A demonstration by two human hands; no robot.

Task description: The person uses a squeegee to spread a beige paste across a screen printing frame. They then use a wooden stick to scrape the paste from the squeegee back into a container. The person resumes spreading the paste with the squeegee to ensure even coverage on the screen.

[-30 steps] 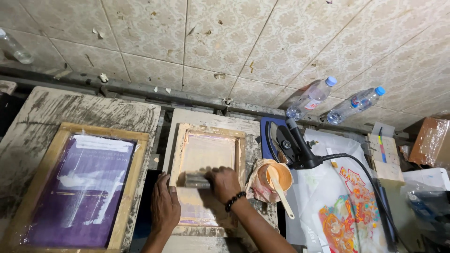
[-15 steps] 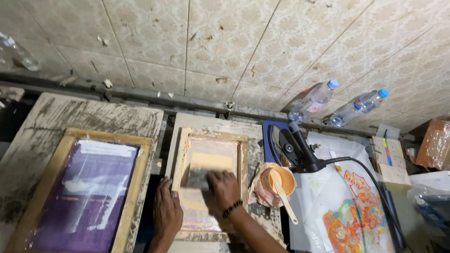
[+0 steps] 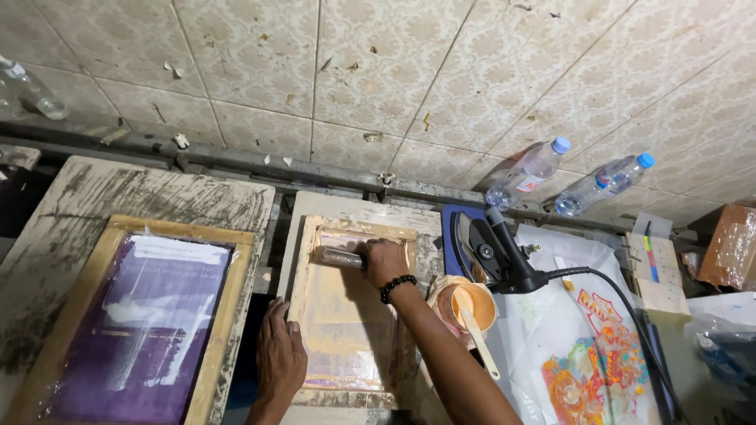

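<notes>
A small wooden printing screen (image 3: 315,236) coated in peach-coloured ink lies on a stained board in the middle. My right hand (image 3: 383,261), with a black bead bracelet at the wrist, grips a squeegee (image 3: 339,256) at the far end of the screen. Flat on the screen's left frame rests my left hand (image 3: 280,356), holding it down. Just right of the screen stands a cup of orange ink (image 3: 465,308) with a stick in it.
A larger wooden screen with purple mesh (image 3: 142,330) lies on the left board. A black iron (image 3: 492,252) with its cable sits right of centre, beside printed white cloth (image 3: 583,370). Two plastic bottles (image 3: 529,170) lean against the tiled wall. Cartons sit far right.
My right hand has pushed the squeegee from the near middle of the screen up to its far end. My left hand stays on the left frame.
</notes>
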